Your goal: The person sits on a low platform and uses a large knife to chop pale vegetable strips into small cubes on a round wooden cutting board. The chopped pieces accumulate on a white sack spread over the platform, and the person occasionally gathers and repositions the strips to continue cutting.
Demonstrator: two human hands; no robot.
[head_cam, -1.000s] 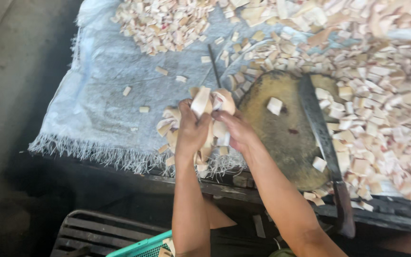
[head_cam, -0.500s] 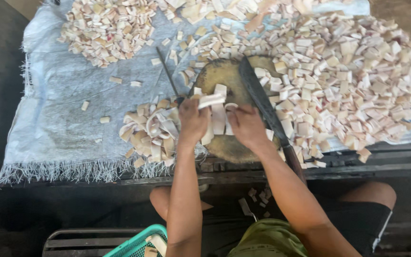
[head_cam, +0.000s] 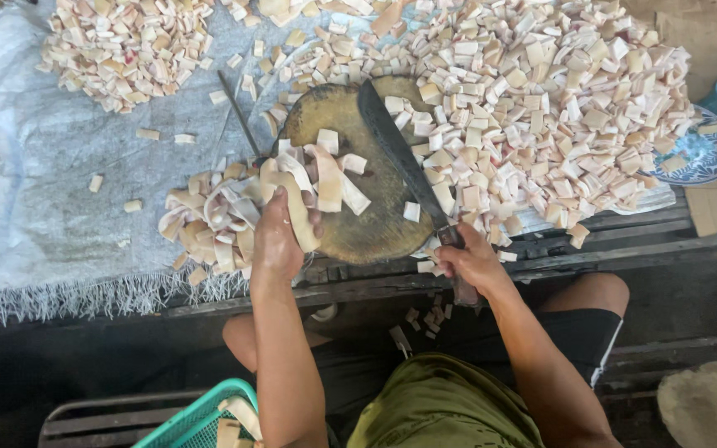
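Head view shows the left hand (head_cam: 280, 241) closed around a bunch of pale strips (head_cam: 313, 187) at the near-left edge of the round block (head_cam: 358, 166) on the worktop (head_cam: 85, 174). The right hand (head_cam: 470, 261) is clamped on the handle of the cleaver (head_cam: 400, 158), whose blade lies flat across the block. These strips look soft, bendy and probably greasy, so they may slip; it seems best to hold them together near the ends, fingers well away from the blade. Cut cubes (head_cam: 541, 108) lie heaped to the right.
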